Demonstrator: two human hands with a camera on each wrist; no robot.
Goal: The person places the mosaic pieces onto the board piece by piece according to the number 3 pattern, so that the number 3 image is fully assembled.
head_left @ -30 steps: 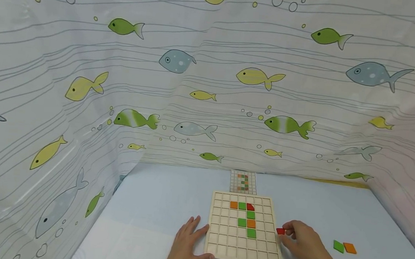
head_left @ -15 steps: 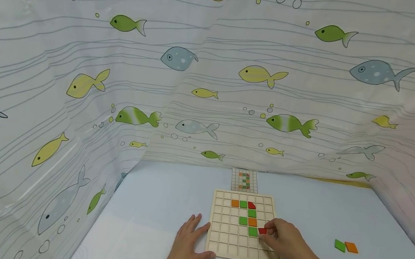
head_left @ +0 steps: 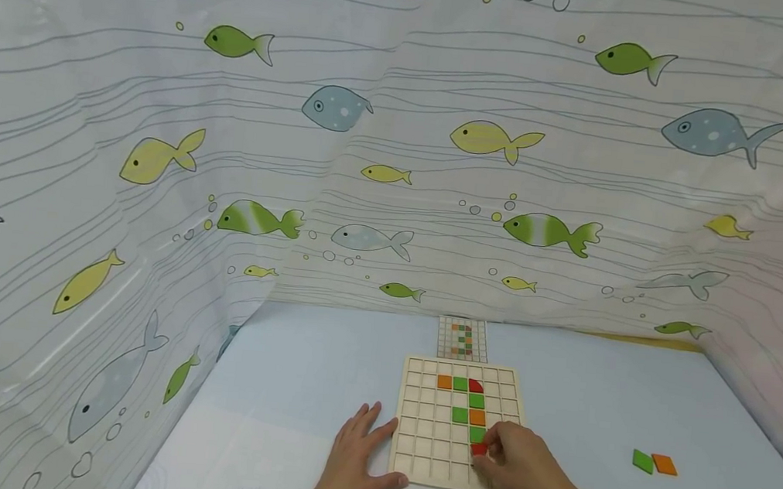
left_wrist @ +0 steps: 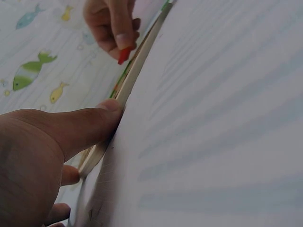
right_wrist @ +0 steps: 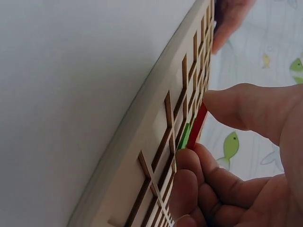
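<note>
A wooden grid board (head_left: 419, 449) lies on the table with orange, green and red tiles set in some of its squares. My right hand (head_left: 526, 462) pinches a red tile (head_left: 479, 449) between thumb and fingers, over the square just below the lowest green tile (head_left: 477, 434). In the right wrist view the red tile (right_wrist: 198, 125) is tilted and stands partly out from the grid. My left hand (head_left: 354, 466) rests at the board's left side, fingers spread and straight. Its thumb (left_wrist: 102, 120) touches the board's edge in the left wrist view.
Behind the board lies a small pattern card (head_left: 463, 339) printed with a coloured grid. A loose green tile (head_left: 643, 461) and an orange tile (head_left: 664, 464) lie on the table at the right. A fish-printed sheet (head_left: 395, 198) hangs around the table.
My right hand has carried the red tile from beside the board's right edge leftward over the grid, then slightly down to below the lowest green tile. My left hand has stayed in place.
</note>
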